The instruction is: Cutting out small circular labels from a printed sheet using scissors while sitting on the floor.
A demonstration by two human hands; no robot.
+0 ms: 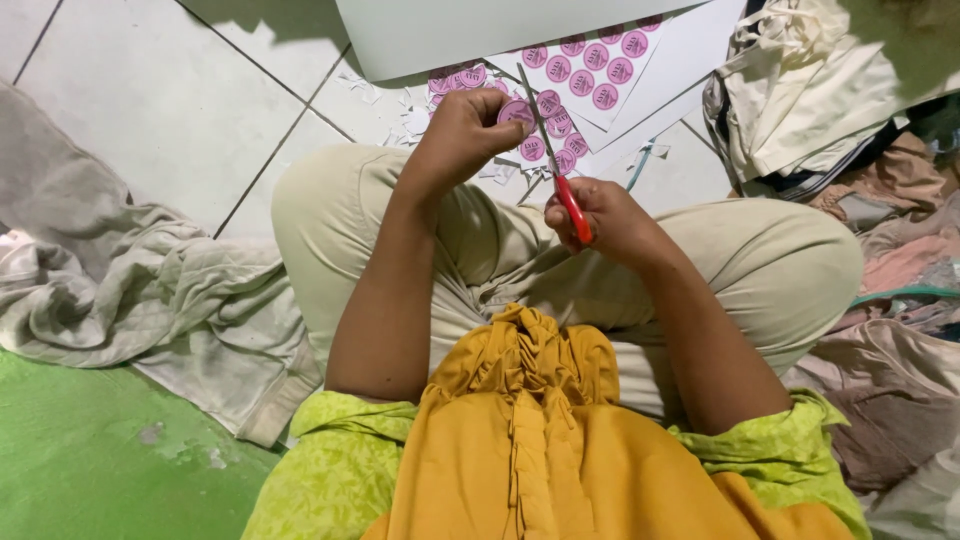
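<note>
Sitting cross-legged on the floor (170, 110), pale glossy tiles with dark grout lines.

My left hand (462, 130) is raised over my knee, fingers (500, 112) pinched shut on a small round pink sticker (517, 111), thin and flat, its face printed. My right hand (605, 218) is closed around the red plastic handle of the scissors (556, 160). The narrow steel blades point up and away from me, and they meet the sticker's right edge; I cannot tell how far the blades are parted.

Beyond my hands, on the floor: a white sheet (600, 65) of the same pink round stickers in neat rows, lying at a slant. A second sheet (455, 78) shows partly behind my left hand. A large blank white card (450, 30) overlaps their far edge. Small white paper scraps (400, 105), angular and curled, are scattered near the sheets.

Trousers (760, 260): smooth beige cloth, stretched over both knees. Mustard top (530, 420), gathered and ruched down the middle, with lime-green sleeves.

To my left, a crumpled grey-white cloth (130, 290), soft and creased, beside a green mat (80, 450). To my right, a heap of clothes (880, 200), cream, pink and brown, loosely piled.
</note>
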